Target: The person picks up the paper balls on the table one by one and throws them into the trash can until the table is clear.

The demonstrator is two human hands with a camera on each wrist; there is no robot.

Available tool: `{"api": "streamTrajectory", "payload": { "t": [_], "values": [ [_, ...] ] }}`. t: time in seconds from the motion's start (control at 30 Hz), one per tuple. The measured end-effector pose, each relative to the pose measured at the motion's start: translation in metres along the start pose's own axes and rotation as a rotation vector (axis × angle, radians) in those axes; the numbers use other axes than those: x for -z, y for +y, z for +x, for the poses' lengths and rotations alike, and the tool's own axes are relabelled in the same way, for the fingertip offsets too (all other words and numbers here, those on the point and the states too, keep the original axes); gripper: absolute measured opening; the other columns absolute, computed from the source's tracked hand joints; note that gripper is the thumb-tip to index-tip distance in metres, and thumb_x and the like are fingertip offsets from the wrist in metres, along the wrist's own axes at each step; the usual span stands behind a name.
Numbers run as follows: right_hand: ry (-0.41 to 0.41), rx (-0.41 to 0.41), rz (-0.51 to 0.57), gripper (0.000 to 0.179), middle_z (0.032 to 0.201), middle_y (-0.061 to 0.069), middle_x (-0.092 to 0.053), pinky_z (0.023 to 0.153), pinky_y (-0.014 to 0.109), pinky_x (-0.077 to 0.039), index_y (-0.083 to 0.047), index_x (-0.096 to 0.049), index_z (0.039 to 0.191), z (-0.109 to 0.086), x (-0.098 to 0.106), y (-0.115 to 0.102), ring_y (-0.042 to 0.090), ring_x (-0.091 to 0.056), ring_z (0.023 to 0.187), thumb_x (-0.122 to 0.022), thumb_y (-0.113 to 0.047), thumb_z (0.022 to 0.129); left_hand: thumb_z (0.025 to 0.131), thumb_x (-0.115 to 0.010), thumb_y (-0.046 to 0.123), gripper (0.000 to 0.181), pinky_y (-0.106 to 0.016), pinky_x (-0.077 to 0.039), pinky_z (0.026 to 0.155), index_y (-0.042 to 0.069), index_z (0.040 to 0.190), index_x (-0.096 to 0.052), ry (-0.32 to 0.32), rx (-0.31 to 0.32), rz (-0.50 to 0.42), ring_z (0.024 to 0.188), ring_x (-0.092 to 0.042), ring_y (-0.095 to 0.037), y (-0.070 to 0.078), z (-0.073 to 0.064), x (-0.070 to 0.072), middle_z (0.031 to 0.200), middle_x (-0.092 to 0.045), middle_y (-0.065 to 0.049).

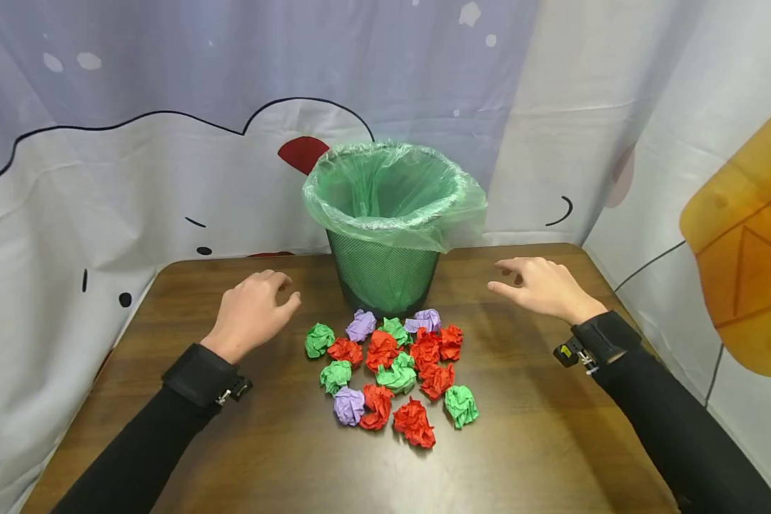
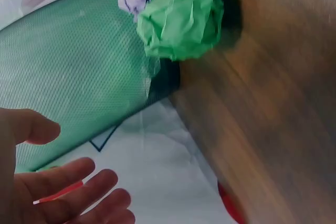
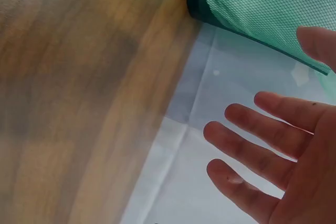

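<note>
My left hand (image 1: 252, 312) hovers over the table left of the crumpled paper, its fingers loosely bent with nothing in them. On the other side, my right hand (image 1: 540, 285) is held above the table right of the bin, fingers relaxed and apart, also holding nothing. Between the hands lie several crumpled paper balls in a cluster: red ones (image 1: 414, 423), green ones (image 1: 461, 406) and purple ones (image 1: 349, 406). Nearest the left hand is a green paper ball (image 2: 181, 22). Behind the cluster stands a mesh wastebasket (image 1: 385, 275) with a translucent green bag (image 1: 469, 214) folded over its rim.
The brown wooden table (image 1: 540, 442) carries the paper and the basket, which stands near its back edge. A printed curtain (image 1: 167, 164) hangs close behind the table and along its sides. Each wrist wears a black strap (image 1: 199, 375) with a small camera.
</note>
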State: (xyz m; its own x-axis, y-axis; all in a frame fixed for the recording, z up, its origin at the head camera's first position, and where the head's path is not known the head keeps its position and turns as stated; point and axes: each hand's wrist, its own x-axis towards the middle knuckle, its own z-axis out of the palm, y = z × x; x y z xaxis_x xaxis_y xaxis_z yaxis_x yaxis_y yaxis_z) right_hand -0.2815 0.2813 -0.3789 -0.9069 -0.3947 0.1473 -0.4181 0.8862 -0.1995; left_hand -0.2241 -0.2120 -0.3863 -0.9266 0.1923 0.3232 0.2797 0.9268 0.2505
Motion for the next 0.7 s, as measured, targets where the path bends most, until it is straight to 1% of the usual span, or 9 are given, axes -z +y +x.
{"api": "streamTrajectory", "payload": {
  "t": [0.13,0.3,0.5,0.6,0.7],
  "values": [
    [-0.014,0.024,0.024,0.057,0.118,0.006,-0.073,0.072,0.047,-0.054,-0.015,-0.066,0.131,-0.006,-0.008,-0.001,0.022,-0.07,0.095,-0.059,-0.058,0.094,0.094,-0.061,0.035,0.037,-0.054,-0.055,0.071,0.005,0.113,-0.07,-0.055,-0.019,-0.009,0.095,-0.068,-0.033,0.005,-0.006,-0.008,0.111,-0.07,-0.012],
    [-0.037,0.043,0.034,0.056,0.121,0.005,-0.072,0.075,0.046,-0.055,-0.013,-0.067,0.131,-0.008,-0.018,-0.006,0.021,-0.069,0.096,-0.062,-0.055,0.093,0.093,-0.063,0.038,0.042,-0.054,-0.055,0.078,0.006,0.12,-0.069,-0.14,-0.033,-0.042,0.1,-0.069,-0.033,0.009,-0.012,-0.021,0.118,-0.069,-0.013],
    [-0.043,0.057,0.035,0.053,0.121,0.005,-0.072,0.073,0.046,-0.055,-0.012,-0.067,0.13,-0.008,-0.024,-0.012,0.023,-0.07,0.097,-0.066,-0.049,0.093,0.091,-0.066,0.045,0.05,-0.054,-0.054,0.088,0.012,0.129,-0.065,-0.215,-0.108,-0.111,0.113,-0.066,-0.03,0.01,-0.014,-0.036,0.128,-0.066,-0.007],
    [-0.054,0.063,0.041,0.053,0.121,0.006,-0.072,0.072,0.044,-0.055,-0.012,-0.067,0.13,-0.009,-0.026,-0.013,0.022,-0.069,0.096,-0.066,-0.049,0.093,0.09,-0.068,0.047,0.054,-0.053,-0.054,0.089,0.014,0.133,-0.064,-0.255,-0.139,-0.139,0.116,-0.066,-0.028,0.01,-0.014,-0.041,0.131,-0.065,-0.005],
    [-0.06,0.07,0.049,0.055,0.121,0.006,-0.072,0.071,0.042,-0.055,-0.011,-0.067,0.13,-0.01,-0.028,-0.015,0.02,-0.069,0.095,-0.065,-0.051,0.093,0.089,-0.069,0.047,0.055,-0.051,-0.055,0.088,0.015,0.134,-0.063,-0.289,-0.161,-0.15,0.113,-0.066,-0.025,0.009,-0.014,-0.044,0.13,-0.065,-0.004]
  ]
}}
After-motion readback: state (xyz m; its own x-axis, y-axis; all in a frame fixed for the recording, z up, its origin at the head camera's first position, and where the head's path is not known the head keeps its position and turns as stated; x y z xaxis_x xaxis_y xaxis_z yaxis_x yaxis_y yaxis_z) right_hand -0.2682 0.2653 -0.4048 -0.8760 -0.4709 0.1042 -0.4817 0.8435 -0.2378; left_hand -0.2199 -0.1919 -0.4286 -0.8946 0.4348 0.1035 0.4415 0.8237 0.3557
